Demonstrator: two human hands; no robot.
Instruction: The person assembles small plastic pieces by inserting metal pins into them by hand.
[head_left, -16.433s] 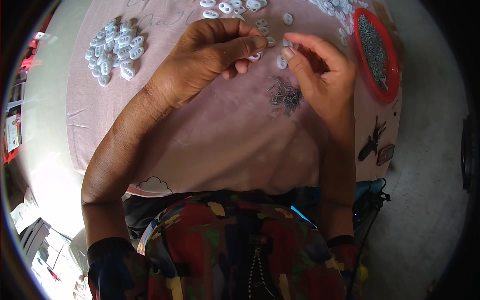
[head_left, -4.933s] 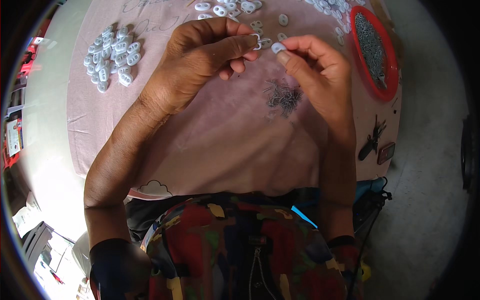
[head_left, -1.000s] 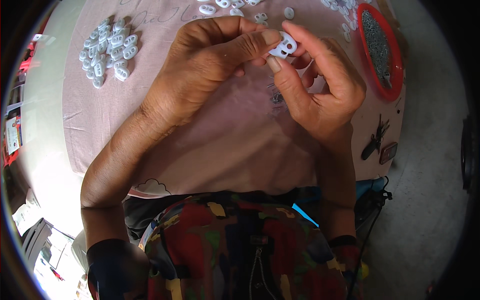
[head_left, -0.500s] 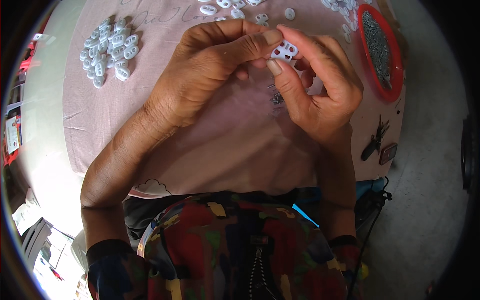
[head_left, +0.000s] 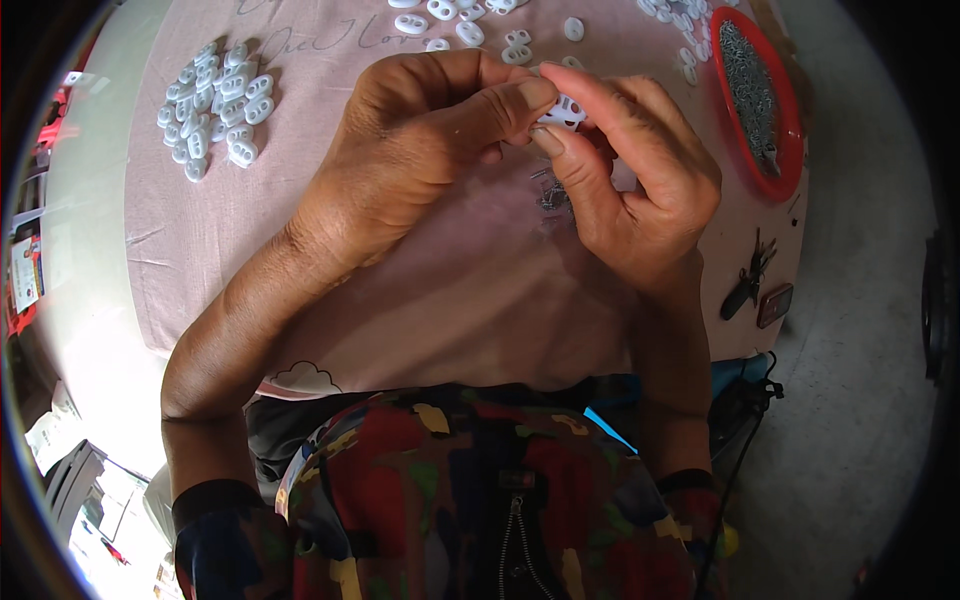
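From my seat I watch both forearms rise from the lower edge, elbows out, and converge near the top of the cloth (head_left: pixel 430 310). The left hand (head_left: pixel 415 138) lies knuckles up, its thumb stretched rightward; the right hand (head_left: pixel 645 170) curls in from the other side, thumb and forefinger bent toward the left thumb.

The piece (head_left: pixel 566 112) is white, smooth and plastic-looking, with holes through it. The cloth is pink and softly creased; a pile (head_left: pixel 233 110) of glossy white ovals sits on it, left of the left hand. Thin grey metal bits (head_left: pixel 552 196) lie below the fingertips, partly behind the right hand, and more fill the red bowl (head_left: pixel 789 130).

Both grips are narrow, closed on the piece: its left end sits under my left thumb tip, the rest between right thumb and forefinger.
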